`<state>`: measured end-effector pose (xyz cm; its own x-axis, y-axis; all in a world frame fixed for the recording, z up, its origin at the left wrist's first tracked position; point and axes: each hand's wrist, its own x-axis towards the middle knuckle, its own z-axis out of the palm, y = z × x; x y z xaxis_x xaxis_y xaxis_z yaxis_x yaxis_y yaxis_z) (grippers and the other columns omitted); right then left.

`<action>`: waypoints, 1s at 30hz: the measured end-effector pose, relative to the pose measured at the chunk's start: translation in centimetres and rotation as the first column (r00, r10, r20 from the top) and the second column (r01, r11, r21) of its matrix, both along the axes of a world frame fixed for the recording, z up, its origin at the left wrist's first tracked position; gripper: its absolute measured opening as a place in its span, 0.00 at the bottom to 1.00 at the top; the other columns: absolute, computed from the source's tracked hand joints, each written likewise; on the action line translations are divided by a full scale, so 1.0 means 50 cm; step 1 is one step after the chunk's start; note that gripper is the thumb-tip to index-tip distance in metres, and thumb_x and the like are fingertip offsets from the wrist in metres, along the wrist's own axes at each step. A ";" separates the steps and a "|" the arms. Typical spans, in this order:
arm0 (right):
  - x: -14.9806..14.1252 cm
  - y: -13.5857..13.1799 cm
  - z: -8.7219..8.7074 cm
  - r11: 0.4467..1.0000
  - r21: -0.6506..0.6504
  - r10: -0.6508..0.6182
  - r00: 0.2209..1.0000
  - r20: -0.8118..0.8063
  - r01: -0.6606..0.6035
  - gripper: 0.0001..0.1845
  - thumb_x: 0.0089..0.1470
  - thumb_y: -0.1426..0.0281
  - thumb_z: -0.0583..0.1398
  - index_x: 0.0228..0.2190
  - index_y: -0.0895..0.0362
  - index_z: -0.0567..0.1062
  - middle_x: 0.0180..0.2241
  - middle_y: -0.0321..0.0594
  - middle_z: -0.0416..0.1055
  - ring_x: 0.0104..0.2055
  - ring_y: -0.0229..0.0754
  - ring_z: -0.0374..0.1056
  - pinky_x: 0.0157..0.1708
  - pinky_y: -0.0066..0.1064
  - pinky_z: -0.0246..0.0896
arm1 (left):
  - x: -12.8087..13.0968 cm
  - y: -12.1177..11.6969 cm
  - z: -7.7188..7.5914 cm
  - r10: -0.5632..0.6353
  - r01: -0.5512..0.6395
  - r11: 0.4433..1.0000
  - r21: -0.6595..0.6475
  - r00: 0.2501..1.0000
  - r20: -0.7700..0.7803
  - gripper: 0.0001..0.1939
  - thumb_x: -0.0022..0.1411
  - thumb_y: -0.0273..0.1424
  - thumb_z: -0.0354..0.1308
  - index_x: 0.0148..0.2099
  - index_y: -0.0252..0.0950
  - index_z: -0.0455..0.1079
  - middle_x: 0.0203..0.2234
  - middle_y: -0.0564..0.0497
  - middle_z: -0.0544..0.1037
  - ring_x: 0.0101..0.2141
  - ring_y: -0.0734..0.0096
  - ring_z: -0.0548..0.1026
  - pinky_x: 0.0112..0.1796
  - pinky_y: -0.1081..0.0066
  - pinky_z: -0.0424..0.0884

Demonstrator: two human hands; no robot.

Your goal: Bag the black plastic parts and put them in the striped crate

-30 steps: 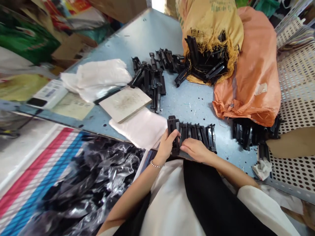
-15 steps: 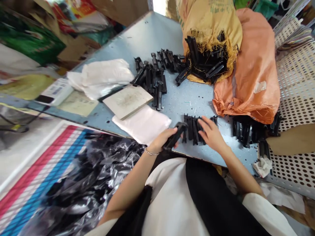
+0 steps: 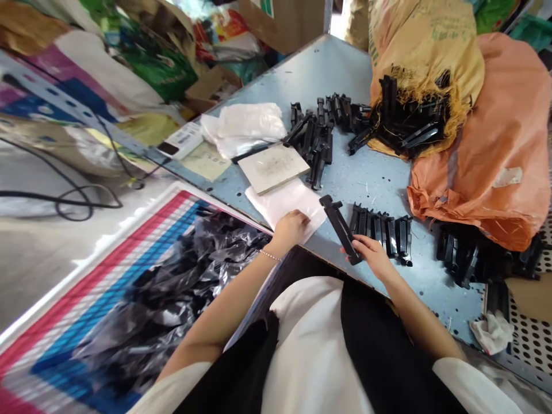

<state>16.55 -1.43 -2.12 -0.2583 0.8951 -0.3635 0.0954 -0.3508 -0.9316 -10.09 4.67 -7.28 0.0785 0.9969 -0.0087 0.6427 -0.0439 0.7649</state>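
Observation:
My right hand [image 3: 371, 254] grips a long black plastic part [image 3: 340, 230] by its lower end, holding it tilted above the front edge of the table. My left hand [image 3: 292, 229] is on the near corner of a stack of thin clear plastic bags [image 3: 276, 206], its fingers curled and pinched at the bag's edge. A pale flat board [image 3: 276, 167] lies across the back of that stack. Just right of the held part, a row of similar black parts [image 3: 382, 230] is lined up on the table [image 3: 345, 178].
A loose heap of black parts [image 3: 317, 144] lies behind the board. Parts spill from a yellow woven sack [image 3: 422, 52], beside an orange sack [image 3: 487, 190]. A striped basket [image 3: 142, 259] of bagged parts stands at lower left. More white bags [image 3: 250, 126] lie farther back.
The black part has passed from my left hand to my right hand. My left hand has moved onto the plastic bags. The view has turned left.

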 end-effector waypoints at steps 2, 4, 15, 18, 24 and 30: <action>-0.018 -0.012 -0.009 0.985 -0.154 -0.107 0.979 -0.171 0.080 0.20 0.54 0.53 0.63 0.36 0.58 0.77 0.28 0.44 0.79 0.25 0.41 0.72 0.25 0.32 0.65 | -0.016 0.017 0.005 0.017 -0.007 0.996 -0.087 0.993 0.113 0.07 0.56 0.30 0.62 0.26 0.37 0.70 0.26 0.49 0.74 0.30 0.64 0.72 0.35 0.66 0.67; -0.031 -0.022 -0.012 0.965 -0.243 -0.164 0.954 -0.250 0.102 0.20 0.52 0.53 0.64 0.30 0.59 0.76 0.26 0.45 0.78 0.22 0.39 0.69 0.22 0.29 0.61 | -0.032 0.031 0.009 0.064 -0.015 0.981 -0.192 0.966 0.251 0.09 0.52 0.34 0.66 0.26 0.37 0.70 0.20 0.53 0.71 0.23 0.70 0.67 0.28 0.70 0.62; -0.109 -0.022 -0.097 0.872 -0.399 -0.072 0.733 -0.676 -0.282 0.18 0.50 0.58 0.66 0.32 0.62 0.75 0.15 0.25 0.53 0.16 0.29 0.39 0.13 0.24 0.37 | -0.053 0.045 -0.001 0.076 -0.031 0.992 -0.126 0.925 0.371 0.03 0.50 0.26 0.59 0.30 0.38 0.72 0.24 0.52 0.76 0.29 0.67 0.74 0.35 0.68 0.71; -0.103 -0.025 -0.102 0.884 -0.411 -0.127 0.733 -0.669 -0.221 0.15 0.52 0.61 0.65 0.33 0.63 0.76 0.15 0.25 0.52 0.16 0.29 0.38 0.13 0.23 0.38 | -0.063 0.031 0.000 -0.059 0.044 0.996 0.077 0.979 0.196 0.09 0.55 0.26 0.55 0.35 0.38 0.77 0.36 0.47 0.80 0.41 0.61 0.76 0.48 0.61 0.72; -0.127 -0.014 -0.110 0.796 -0.456 -0.133 0.620 -0.773 -0.398 0.19 0.52 0.59 0.66 0.37 0.64 0.75 0.16 0.23 0.49 0.17 0.29 0.37 0.13 0.21 0.40 | -0.080 0.021 -0.010 -0.139 0.134 0.987 0.092 0.988 0.062 0.22 0.56 0.23 0.52 0.53 0.34 0.74 0.50 0.41 0.76 0.42 0.63 0.77 0.49 0.60 0.74; -0.137 -0.009 -0.131 0.756 -0.497 -0.195 0.579 -0.792 -0.426 0.18 0.54 0.58 0.65 0.38 0.60 0.72 0.17 0.22 0.44 0.17 0.30 0.35 0.13 0.20 0.40 | -0.092 -0.007 0.012 -0.133 0.158 0.965 0.209 0.983 -0.130 0.30 0.62 0.22 0.50 0.66 0.36 0.62 0.60 0.39 0.67 0.56 0.57 0.72 0.57 0.58 0.71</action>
<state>9.69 -1.86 -8.65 -0.7837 0.4995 -0.3692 -0.4431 -0.8661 -0.2313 -14.68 4.31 -6.70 0.2338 0.9537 0.1892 0.6996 -0.3001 0.6485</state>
